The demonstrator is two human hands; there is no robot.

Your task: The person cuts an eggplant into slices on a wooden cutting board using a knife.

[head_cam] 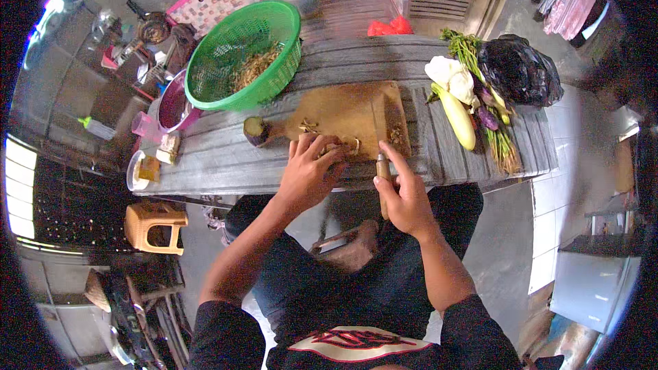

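A wooden cutting board [334, 105] lies on the grey wood-patterned tabletop. My left hand [311, 169] rests at the board's near edge, its fingers curled down over small pale food pieces [354, 146] and partly hiding them. In my right hand [406, 195] is a knife [383, 174], held by its wooden handle with the index finger extended toward the blade. The blade points away from me over the board's right part. Brown chopped bits [396, 134] sit right of the blade, and more pale strips [308, 126] lie beyond my left fingers.
A green plastic colander [205, 61] with brown shreds stands far left, beside a purple basin [172, 105] and a pink cup [146, 126]. To the right lie a pale elongated vegetable [457, 118], a white bundle [452, 77], leafy stalks [462, 49] and a black plastic bag [522, 72].
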